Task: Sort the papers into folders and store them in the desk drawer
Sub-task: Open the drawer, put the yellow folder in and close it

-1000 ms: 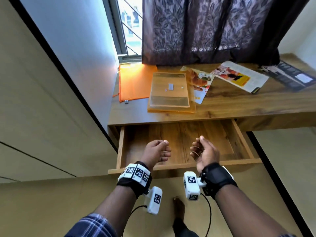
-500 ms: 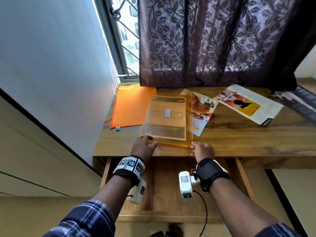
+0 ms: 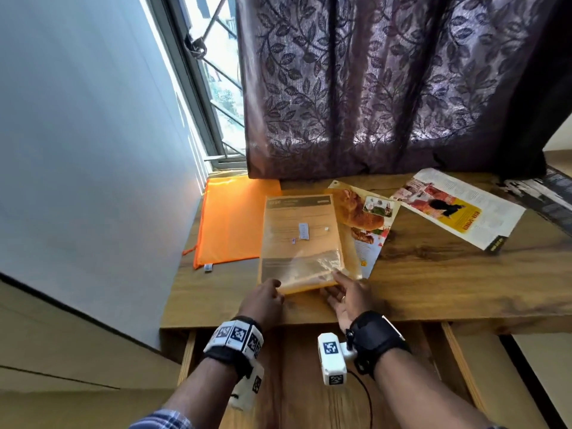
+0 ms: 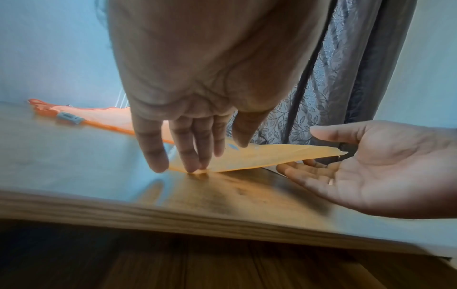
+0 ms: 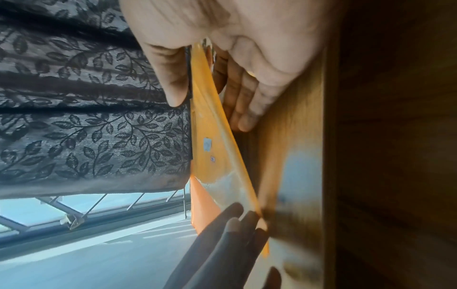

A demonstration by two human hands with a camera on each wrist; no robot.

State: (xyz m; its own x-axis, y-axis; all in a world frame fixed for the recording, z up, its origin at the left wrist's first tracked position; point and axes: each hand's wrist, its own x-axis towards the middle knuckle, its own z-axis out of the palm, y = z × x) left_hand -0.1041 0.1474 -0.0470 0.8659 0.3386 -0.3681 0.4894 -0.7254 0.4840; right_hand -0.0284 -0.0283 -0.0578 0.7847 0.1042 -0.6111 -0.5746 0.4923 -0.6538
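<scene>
A translucent yellow folder (image 3: 301,239) with a printed sheet inside lies on the wooden desk (image 3: 433,274). My left hand (image 3: 277,289) touches its near left corner, with straight fingertips (image 4: 193,166) down on the edge and the thumb on top. My right hand (image 3: 335,283) holds the near right corner, which is lifted off the desk; the fingers (image 5: 245,109) lie under it and the thumb over it. An orange zip pouch (image 3: 230,221) lies to the left. A food leaflet (image 3: 365,218) pokes out from under the folder's right side. The drawer (image 3: 185,357) below stands open.
A magazine page (image 3: 455,209) and a dark brochure (image 3: 544,196) lie at the desk's right. A dark leaf-patterned curtain (image 3: 387,88) hangs behind the desk, beside a barred window (image 3: 216,72). A wall (image 3: 93,150) closes the left side.
Both hands rose from over the open drawer to the desk's front edge. The right hand has slid under the folder's near right corner and lifted it.
</scene>
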